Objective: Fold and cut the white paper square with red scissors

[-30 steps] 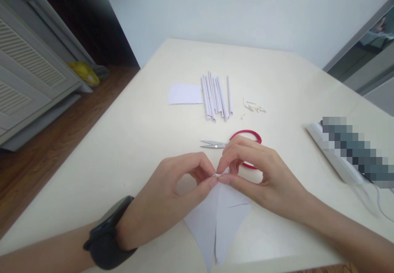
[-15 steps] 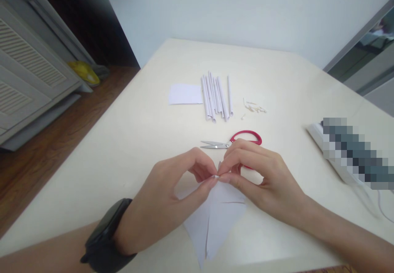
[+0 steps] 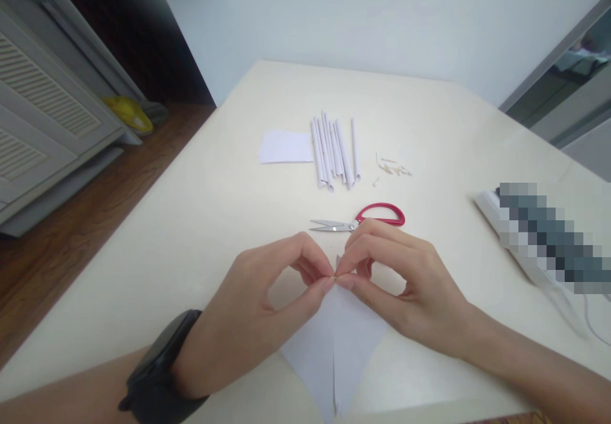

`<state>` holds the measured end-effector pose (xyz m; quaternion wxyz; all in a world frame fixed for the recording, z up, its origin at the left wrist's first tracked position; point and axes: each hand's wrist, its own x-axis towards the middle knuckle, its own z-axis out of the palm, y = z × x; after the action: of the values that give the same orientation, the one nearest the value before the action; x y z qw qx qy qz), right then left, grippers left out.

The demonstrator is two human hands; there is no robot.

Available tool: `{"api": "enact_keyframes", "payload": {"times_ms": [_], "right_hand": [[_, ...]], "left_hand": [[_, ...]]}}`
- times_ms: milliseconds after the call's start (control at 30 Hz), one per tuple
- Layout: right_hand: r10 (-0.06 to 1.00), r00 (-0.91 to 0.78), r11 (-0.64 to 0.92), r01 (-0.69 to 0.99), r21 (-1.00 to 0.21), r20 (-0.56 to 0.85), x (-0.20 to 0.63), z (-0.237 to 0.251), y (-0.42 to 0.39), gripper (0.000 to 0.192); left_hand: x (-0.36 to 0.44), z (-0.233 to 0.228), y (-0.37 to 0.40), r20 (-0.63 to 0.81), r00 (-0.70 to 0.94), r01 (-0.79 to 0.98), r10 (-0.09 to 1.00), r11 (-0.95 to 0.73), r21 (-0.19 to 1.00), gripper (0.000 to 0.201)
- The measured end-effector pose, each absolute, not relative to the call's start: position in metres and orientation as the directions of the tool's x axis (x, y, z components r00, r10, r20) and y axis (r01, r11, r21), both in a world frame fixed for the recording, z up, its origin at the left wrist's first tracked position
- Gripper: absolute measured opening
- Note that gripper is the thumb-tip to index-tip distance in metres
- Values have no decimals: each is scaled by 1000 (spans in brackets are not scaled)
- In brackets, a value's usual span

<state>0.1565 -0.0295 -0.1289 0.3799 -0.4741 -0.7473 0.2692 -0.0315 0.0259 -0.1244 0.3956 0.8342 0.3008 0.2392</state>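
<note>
Your left hand and right hand pinch fingers together on the paper sheet's far corner above the table, rolling barely begun, finished paper rolls lying beyond the scissors.

paper: white sheet, lying flat on the table at its near edge
shape: tapers to a point at both ends
far tip: lifted, pinched by both hands
crease: 1 line down the middle
</note>
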Motion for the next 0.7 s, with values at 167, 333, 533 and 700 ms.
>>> {"api": "enact_keyframes", "payload": {"times_ms": [167, 333, 533, 700], "right_hand": [[905, -280, 425, 571, -703, 319, 160, -121, -30, 6], [921, -102, 214, 939, -269, 375, 184, -115, -17, 12], [904, 402, -416, 906, 82, 144, 260, -134, 7, 36], [914, 375, -379, 925, -5, 152, 315, -144, 4, 44]], "left_hand": [[-33, -124, 26, 147, 706, 327, 693, -503, 800, 11], [-35, -127, 26, 137, 696, 352, 705, -501, 791, 11], [-35, -127, 26, 106, 697, 369, 709, -481, 795, 10], [-34, -125, 26, 109, 696, 368, 710, -483, 795, 10]]}}
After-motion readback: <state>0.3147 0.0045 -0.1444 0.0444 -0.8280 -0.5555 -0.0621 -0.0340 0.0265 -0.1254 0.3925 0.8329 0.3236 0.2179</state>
